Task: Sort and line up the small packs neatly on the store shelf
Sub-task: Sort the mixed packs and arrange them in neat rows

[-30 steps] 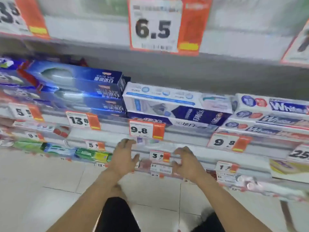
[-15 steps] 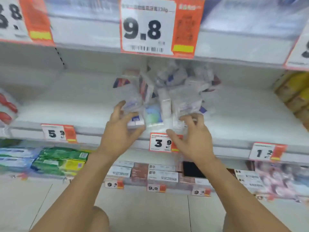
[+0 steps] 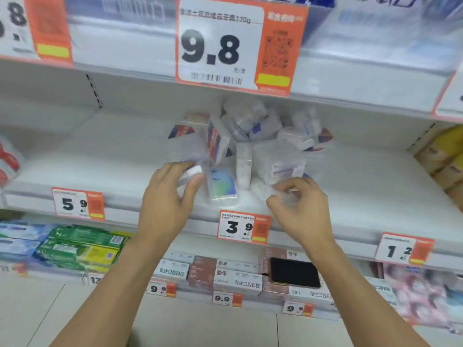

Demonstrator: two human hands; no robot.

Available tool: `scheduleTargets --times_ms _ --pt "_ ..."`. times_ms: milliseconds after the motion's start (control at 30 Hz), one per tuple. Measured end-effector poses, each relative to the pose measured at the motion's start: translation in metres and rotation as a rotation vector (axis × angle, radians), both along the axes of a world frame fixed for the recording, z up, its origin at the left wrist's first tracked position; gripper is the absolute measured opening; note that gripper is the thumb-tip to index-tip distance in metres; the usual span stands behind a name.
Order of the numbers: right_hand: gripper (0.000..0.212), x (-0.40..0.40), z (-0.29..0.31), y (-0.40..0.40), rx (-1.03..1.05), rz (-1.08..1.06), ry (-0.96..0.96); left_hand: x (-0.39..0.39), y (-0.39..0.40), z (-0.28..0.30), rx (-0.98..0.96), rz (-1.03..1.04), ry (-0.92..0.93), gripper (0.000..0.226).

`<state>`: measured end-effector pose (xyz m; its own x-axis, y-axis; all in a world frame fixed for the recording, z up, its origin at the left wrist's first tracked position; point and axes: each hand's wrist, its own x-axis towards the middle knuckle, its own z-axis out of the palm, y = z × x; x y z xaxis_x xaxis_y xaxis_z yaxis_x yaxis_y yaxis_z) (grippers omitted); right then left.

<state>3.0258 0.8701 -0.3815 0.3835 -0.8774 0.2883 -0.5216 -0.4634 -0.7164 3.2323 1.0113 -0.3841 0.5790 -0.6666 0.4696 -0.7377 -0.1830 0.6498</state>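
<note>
A loose heap of small clear plastic packs [image 3: 253, 136] lies jumbled in the middle of the white shelf [image 3: 100, 159], some upright, some tipped. At the front of the heap a blue-green pack [image 3: 223, 184] stands upright. To its left, my left hand [image 3: 165, 204] grips a small clear pack [image 3: 191, 171] between thumb and fingers. My right hand [image 3: 303, 211] is at the heap's front right, its fingers curled on a blurred clear pack [image 3: 285, 194] near the shelf edge.
A 3.9 price tag [image 3: 243, 227] hangs on the shelf edge below the heap. The upper shelf lip with a 9.8 tag [image 3: 220, 46] overhangs closely. Yellow boxes [image 3: 446, 156] stand at the right. The shelf below holds green boxes [image 3: 82, 246] and a black flat object [image 3: 294, 271].
The view dropped from a higher shelf to this one. Both hands reached into the front of the heap and closed on packs.
</note>
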Motion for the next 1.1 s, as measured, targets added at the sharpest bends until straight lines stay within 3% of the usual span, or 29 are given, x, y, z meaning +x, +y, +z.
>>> scheduleTargets --times_ms 100,267,433,633,700,833,967,1100 --pt "0.011 -0.014 0.005 -0.004 0.016 0.007 -0.142 -0.021 -0.006 -0.004 -0.012 -0.036 0.092 0.034" --pt "0.037 -0.025 0.006 -0.014 0.066 0.028 -0.200 -0.042 -0.012 -0.021 0.110 -0.075 0.040 0.043" --pt "0.024 -0.042 0.003 -0.015 0.202 0.034 -0.304 -0.051 -0.016 -0.013 0.126 -0.065 0.025 0.042" --pt "0.030 -0.051 0.001 -0.027 0.089 0.246 -0.198 -0.034 -0.032 0.011 0.316 -0.087 0.030 0.056" --pt "0.028 -0.048 -0.002 -0.029 0.131 0.318 -0.229 -0.022 -0.031 0.015 0.271 -0.072 0.053 0.053" --pt "0.008 -0.032 0.004 -0.021 0.252 0.190 -0.422 -0.015 -0.026 0.017 -0.062 0.045 0.396 0.038" --pt "0.036 -0.016 0.008 -0.014 0.396 0.082 -0.489 -0.008 -0.034 0.029 -0.147 0.075 0.463 0.049" --pt "0.036 -0.013 0.004 -0.010 0.370 0.051 -0.433 0.003 -0.040 0.034 -0.169 -0.008 0.593 0.050"
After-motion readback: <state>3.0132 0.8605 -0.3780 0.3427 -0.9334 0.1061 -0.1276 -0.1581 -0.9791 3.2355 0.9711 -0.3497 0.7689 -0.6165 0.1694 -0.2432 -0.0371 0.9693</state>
